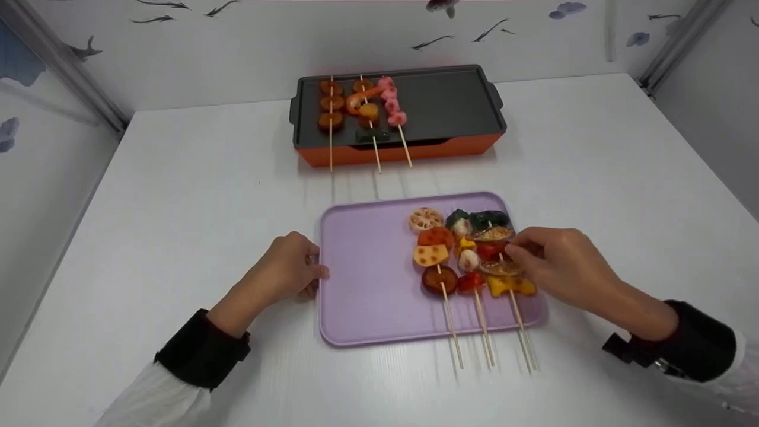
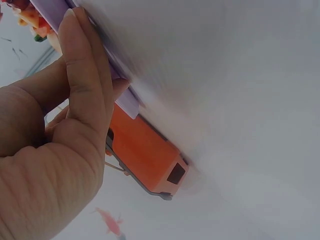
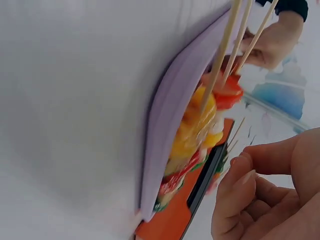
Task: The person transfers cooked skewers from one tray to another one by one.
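My left hand (image 1: pixel 292 267) grips the left edge of a lilac tray (image 1: pixel 367 308), its thumb at the rim; the left wrist view shows the fingers against the tray's edge. On the tray's right half lie toy food skewers. One bears a lotus root slice (image 1: pixel 426 220), an orange slice, a dotted yellow piece and a brown round. Beside it are skewers with red (image 1: pixel 472 281) and yellow pepper (image 1: pixel 511 286), white and green pieces. My right hand (image 1: pixel 560 264) hovers over the rightmost skewer, fingers bent, thumb and index tips close together. In the right wrist view, nothing shows between them.
Behind the tray stands an orange toy grill (image 1: pixel 403 155) with a dark top plate. Three skewers lie on its left part: brown rounds (image 1: pixel 331 104), a mixed one with a shrimp (image 1: pixel 354 104), and pink pieces (image 1: pixel 391 105). White patterned panels border the white table (image 1: pixel 207 178).
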{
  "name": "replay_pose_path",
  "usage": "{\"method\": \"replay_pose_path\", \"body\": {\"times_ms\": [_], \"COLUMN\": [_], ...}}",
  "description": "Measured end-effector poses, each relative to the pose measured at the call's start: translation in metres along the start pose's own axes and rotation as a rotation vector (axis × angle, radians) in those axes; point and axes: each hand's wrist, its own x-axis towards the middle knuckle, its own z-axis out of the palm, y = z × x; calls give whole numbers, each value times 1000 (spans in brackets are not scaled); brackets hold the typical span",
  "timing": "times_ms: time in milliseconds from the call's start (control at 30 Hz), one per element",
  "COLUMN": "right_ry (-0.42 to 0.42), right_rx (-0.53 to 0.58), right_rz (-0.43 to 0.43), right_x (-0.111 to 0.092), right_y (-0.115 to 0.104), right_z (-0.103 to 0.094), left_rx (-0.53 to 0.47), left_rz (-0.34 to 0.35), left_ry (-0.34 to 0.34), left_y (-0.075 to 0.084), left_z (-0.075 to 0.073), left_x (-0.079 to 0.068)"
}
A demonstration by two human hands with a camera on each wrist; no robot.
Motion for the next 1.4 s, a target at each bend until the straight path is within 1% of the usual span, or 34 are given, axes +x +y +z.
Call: {"method": "replay_pose_path", "body": {"times_ms": [100, 167, 233, 300, 400, 500, 567, 633, 667, 733, 800, 867, 933, 1000, 1033, 1100, 1267, 1333, 1400], "right_ry": [10, -26, -75, -120, -150, -166, -171, -178, -177, -176, -178, -181, -187, -190, -190, -191, -183, -180, -181], "right_rx": [-63, -85, -94, -96, -104, -96, -91, -87, -90, -97, -99, -105, -108, -109, -113, -116, -118, -115, -113], "right_rz": [53, 94, 135, 159, 160, 153, 158, 162, 161, 161, 163, 171, 181, 183, 182, 186, 176, 170, 175], "right_x": [8, 14, 18, 21, 22, 22, 21, 21, 21, 21, 23, 24, 25, 25, 25, 26, 26, 25, 25], "right_y": [15, 24, 30, 35, 38, 39, 39, 39, 39, 38, 37, 36, 35, 35, 35, 35, 36, 37, 37], "right_z": [-6, -8, -10, -10, -9, -8, -7, -7, -6, -7, -7, -8, -8, -8, -8, -8, -7, -6, -6], "left_rx": [-3, -8, -10, -15, -16, -22, 3, 38, 58, 94, 89, 50, -22, -114, -165, -278, -588, -673, -740], "left_rz": [-15, -21, -14, -5, -1, -29, -45, -44, -22, 46, 147, 257, 349, 396, 400, 390, 276, 224, 171], "left_ry": [-2, -1, 1, 0, 2, 0, 14, 48, 82, 169, 273, 372, 440, 465, 461, 420, 237, 191, 159], "left_y": [0, -1, -1, -1, 0, 3, 5, 7, 9, 13, 19, 27, 37, 49, 55, 68, 99, 109, 118], "left_z": [0, -1, -1, -1, 0, 1, 2, 2, 2, 2, 2, 3, 5, 6, 6, 6, 3, 3, 3], "left_x": [0, -1, -1, -1, -2, -2, -3, -5, -6, -9, -10, -10, -8, -3, 0, 8, 29, 39, 49]}}
